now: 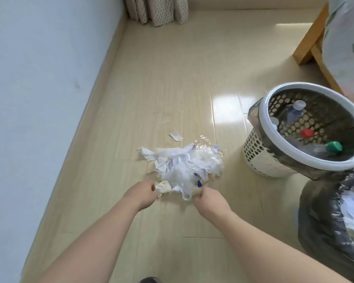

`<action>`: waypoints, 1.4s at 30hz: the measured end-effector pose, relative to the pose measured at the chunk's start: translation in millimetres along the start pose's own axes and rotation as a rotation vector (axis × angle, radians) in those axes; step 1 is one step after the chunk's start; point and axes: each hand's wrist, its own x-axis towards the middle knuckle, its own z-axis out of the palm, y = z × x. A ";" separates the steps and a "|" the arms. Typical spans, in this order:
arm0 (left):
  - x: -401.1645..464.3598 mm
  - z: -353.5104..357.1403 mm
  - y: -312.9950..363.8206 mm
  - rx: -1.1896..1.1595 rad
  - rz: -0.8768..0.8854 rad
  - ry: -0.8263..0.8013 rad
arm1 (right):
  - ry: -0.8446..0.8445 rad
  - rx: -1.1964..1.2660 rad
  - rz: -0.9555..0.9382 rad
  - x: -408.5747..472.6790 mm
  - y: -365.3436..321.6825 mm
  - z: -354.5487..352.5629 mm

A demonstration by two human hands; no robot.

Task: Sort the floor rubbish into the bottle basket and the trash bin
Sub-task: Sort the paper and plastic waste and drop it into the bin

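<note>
A heap of crumpled white paper and clear plastic wrap (186, 166) lies on the wooden floor. My left hand (142, 194) grips the heap's near left edge with curled fingers. My right hand (209, 202) pinches its near right edge. One small paper scrap (175, 137) lies apart, just beyond the heap. The white perforated bottle basket (260, 158) stands to the right and holds several plastic bottles with red, green and white caps. The trash bin (319, 225) with a black liner sits at the lower right, with white paper inside.
A white wall (39, 88) runs along the left side. Patterned cushions (157, 11) lean at the far end. A wooden bed frame (313, 43) with floral bedding stands at the upper right. Bare floor (172, 68) stretches beyond the heap.
</note>
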 end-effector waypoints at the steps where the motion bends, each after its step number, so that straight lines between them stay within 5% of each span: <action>1: 12.6 10.8 -4.5 -0.016 -0.014 0.016 | -0.001 -0.008 0.028 11.1 0.3 9.5; 14: 76.1 90.1 -32.9 -0.215 -0.061 0.164 | -0.016 0.016 0.212 103.4 0.2 87.1; 22: 23.6 33.3 -28.8 -0.387 -0.173 0.032 | -0.076 0.042 0.023 48.0 -1.6 20.4; 32: -83.5 -101.6 160.7 -0.272 0.177 0.054 | 0.133 0.337 -0.049 -90.2 66.7 -138.6; 42: -179.3 -27.5 387.8 -0.145 0.463 -0.043 | 0.446 0.535 0.153 -170.6 260.6 -227.4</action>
